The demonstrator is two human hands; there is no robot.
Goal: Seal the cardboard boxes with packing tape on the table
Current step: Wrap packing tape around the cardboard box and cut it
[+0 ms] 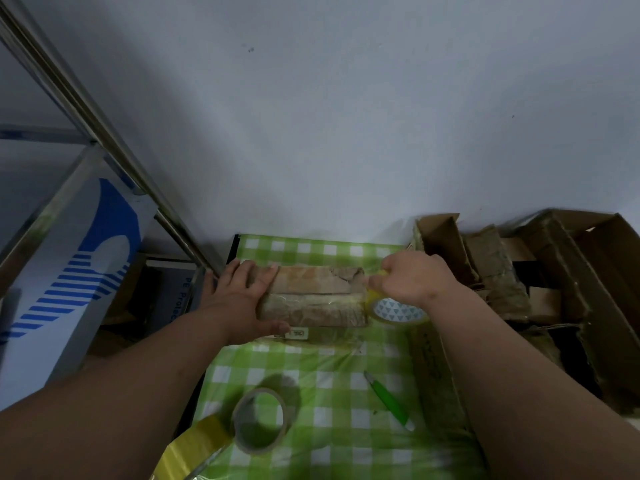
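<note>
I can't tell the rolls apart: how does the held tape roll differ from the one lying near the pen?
The held roll is gripped by the right hand at the box end, tilted; the spare roll lies flat, untouched. The held roll's core shows a triangle print; the spare's looks plain. Both are yellowish.

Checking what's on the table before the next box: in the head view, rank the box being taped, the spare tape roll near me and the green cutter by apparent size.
1. cardboard box, largest.
2. spare tape roll and green cutter: too alike to rank; the roll is wider, the cutter about as long but thin. Both lie nearer the camera than the box, so they look bigger than they are.
</note>
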